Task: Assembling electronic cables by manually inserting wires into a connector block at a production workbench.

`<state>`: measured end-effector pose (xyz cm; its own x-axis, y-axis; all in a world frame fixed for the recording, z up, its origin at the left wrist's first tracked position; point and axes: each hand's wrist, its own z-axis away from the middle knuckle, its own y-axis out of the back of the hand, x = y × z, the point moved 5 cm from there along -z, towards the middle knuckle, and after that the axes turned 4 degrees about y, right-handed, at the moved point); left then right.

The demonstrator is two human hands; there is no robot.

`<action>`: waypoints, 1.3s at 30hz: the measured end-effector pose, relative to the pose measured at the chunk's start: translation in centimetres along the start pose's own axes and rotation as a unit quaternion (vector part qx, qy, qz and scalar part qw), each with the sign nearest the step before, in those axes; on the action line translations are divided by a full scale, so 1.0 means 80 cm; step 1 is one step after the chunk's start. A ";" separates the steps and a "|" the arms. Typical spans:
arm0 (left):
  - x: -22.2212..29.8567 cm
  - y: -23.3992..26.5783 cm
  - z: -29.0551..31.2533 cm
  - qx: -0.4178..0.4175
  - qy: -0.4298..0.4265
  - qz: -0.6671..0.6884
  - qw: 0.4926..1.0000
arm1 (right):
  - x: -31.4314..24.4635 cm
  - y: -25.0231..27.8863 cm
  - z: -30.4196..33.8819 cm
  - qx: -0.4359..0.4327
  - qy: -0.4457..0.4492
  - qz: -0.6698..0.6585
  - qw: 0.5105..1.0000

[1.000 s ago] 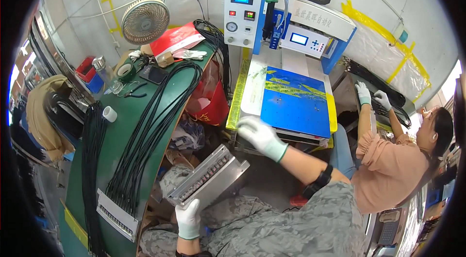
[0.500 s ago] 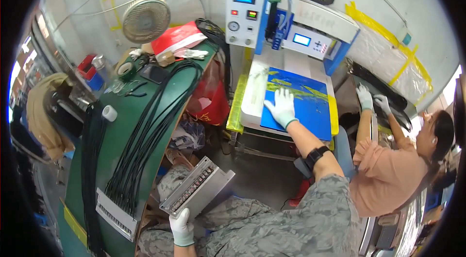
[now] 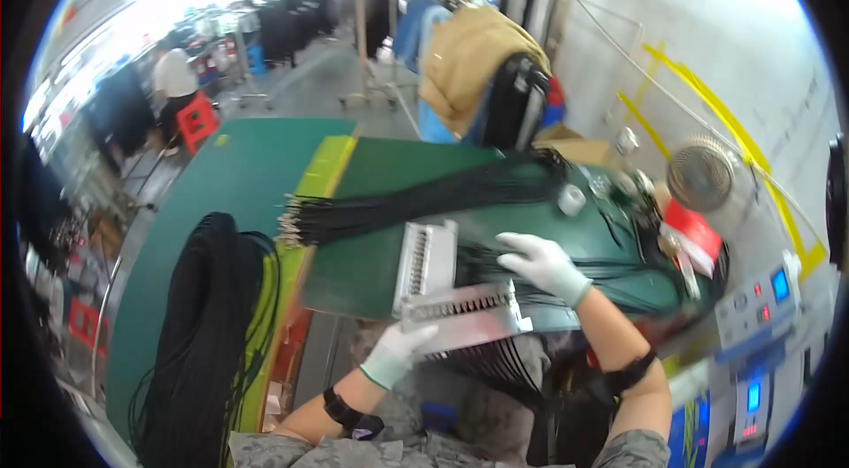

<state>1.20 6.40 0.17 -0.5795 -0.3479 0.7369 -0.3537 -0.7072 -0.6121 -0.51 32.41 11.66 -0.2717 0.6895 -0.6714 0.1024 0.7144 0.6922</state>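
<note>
the left hand [image 3: 392, 355], in a white glove, is clamped on the left end of a shiny metal holder [image 3: 469, 325]. the holder is near the person, just past the near edge of the green table [image 3: 256, 154], and it has a row of slots along its top. thin black lines show just under it; i cannot tell if they are joined to it.

the right hand [image 3: 544, 266], also in a white glove, is apart from the left one. its fingers are spread, over some black wires [image 3: 601, 272] on the right. it is a bit blurry, so i cannot tell if it touches them.

a second metal holder [image 3: 426, 260] lies on the table, just left of those wires. a long bunch of black cables [image 3: 424, 203] lies farther off. a big black cable pile [image 3: 199, 326] is on the left. a white roll [image 3: 571, 199] sits at the far right.
</note>
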 end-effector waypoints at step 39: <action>0.052 0.003 -0.155 0.013 -0.038 -0.156 0.987 | -0.272 0.317 0.759 0.833 -0.136 -0.025 0.536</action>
<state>-10.40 12.44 -0.45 -0.3876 -0.1554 0.9087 -0.4869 -0.8025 -0.3449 66.09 42.76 27.79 -0.1881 0.4942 -0.8488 0.8752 -0.3078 -0.3732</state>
